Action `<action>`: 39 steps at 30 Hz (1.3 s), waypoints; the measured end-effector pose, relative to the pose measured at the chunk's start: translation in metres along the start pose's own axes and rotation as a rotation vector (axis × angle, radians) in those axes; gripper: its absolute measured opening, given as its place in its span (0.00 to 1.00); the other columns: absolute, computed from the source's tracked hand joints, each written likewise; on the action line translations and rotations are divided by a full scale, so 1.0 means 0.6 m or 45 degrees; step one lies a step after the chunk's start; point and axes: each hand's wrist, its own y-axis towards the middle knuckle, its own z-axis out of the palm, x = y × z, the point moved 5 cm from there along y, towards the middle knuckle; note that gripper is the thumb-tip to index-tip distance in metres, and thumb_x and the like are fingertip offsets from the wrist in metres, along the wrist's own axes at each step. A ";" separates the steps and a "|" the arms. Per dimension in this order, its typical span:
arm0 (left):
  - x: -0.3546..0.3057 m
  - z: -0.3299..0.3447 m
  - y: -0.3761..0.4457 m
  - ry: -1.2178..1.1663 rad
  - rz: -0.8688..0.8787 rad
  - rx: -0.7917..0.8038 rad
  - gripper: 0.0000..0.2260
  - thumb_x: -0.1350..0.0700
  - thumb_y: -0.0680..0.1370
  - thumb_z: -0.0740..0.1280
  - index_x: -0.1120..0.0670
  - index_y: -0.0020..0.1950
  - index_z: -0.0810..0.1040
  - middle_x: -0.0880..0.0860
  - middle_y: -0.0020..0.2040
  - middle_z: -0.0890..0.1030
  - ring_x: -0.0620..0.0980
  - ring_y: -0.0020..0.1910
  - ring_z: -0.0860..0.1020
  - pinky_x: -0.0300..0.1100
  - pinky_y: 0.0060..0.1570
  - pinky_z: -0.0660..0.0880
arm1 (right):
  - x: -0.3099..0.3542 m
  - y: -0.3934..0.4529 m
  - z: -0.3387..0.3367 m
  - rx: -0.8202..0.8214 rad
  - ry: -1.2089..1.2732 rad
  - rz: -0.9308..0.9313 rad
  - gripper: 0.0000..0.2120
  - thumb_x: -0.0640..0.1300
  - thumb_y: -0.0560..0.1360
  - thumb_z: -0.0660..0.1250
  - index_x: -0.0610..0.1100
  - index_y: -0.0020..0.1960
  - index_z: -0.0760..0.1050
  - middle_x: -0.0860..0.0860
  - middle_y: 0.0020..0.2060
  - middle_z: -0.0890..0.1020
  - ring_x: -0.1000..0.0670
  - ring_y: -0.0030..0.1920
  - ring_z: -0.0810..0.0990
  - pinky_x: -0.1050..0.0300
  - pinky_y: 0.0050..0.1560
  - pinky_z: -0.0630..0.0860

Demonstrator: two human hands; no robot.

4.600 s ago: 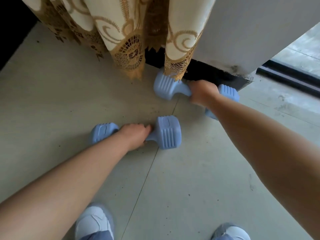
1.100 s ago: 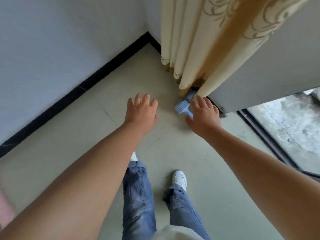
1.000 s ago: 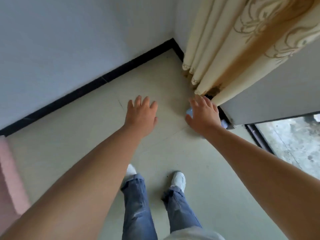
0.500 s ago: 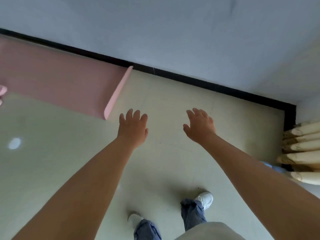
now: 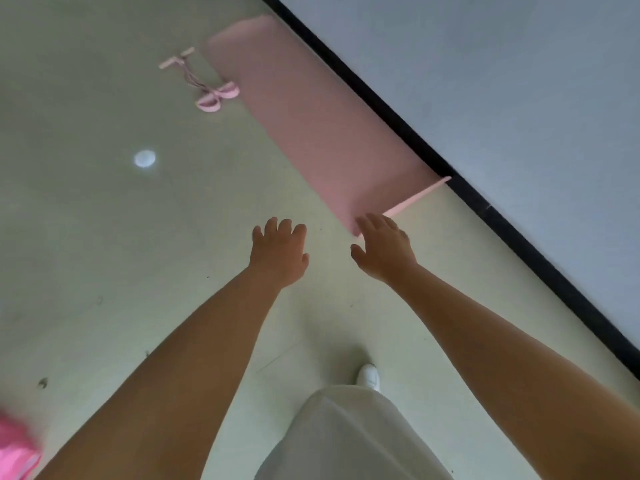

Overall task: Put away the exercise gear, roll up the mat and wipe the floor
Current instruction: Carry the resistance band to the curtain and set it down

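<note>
A pink exercise mat (image 5: 311, 112) lies flat on the pale floor along the wall, its near corner curled up slightly. A pink pull-rope exerciser (image 5: 201, 79) with a bar and foot loops lies on the floor just left of the mat's far end. My left hand (image 5: 278, 251) and my right hand (image 5: 382, 251) are stretched out in front of me above the floor, fingers spread, holding nothing. My right hand's fingertips overlap the mat's near corner in the view. The blue dumbbells are out of sight.
A grey wall (image 5: 519, 98) with a black skirting strip (image 5: 433, 161) runs along the right. A round white light spot (image 5: 144, 158) shows on the floor. Something bright pink (image 5: 14, 452) sits at the bottom left edge. My white shoe (image 5: 369, 375) is below.
I have let go of the dumbbells by the curtain and turned left. The curtain and dumbbells have left the view; the mat and pull-rope have come into it. Both hands stay empty.
</note>
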 end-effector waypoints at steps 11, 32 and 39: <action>0.363 -0.111 0.240 -0.112 -0.300 0.070 0.20 0.50 0.81 0.57 0.55 0.71 0.62 0.56 0.71 0.65 0.58 0.72 0.61 0.51 0.65 0.65 | 0.258 0.426 -0.051 0.147 -0.116 -0.237 0.23 0.47 0.78 0.58 0.43 0.72 0.61 0.47 0.71 0.65 0.44 0.72 0.60 0.48 0.68 0.63; 1.051 -0.304 0.819 -0.139 -0.451 0.152 0.22 0.54 0.80 0.57 0.55 0.73 0.58 0.56 0.69 0.68 0.57 0.70 0.64 0.53 0.66 0.63 | 0.737 1.232 -0.187 0.249 -0.205 -0.166 0.24 0.47 0.78 0.58 0.43 0.73 0.60 0.46 0.70 0.68 0.43 0.71 0.62 0.47 0.67 0.65; 1.220 -0.391 1.057 -0.017 -0.344 0.155 0.21 0.54 0.81 0.56 0.55 0.73 0.59 0.57 0.69 0.67 0.57 0.70 0.64 0.53 0.66 0.63 | 0.803 1.469 -0.217 0.298 -0.161 -0.017 0.24 0.47 0.78 0.58 0.43 0.72 0.61 0.45 0.70 0.67 0.42 0.72 0.62 0.47 0.67 0.65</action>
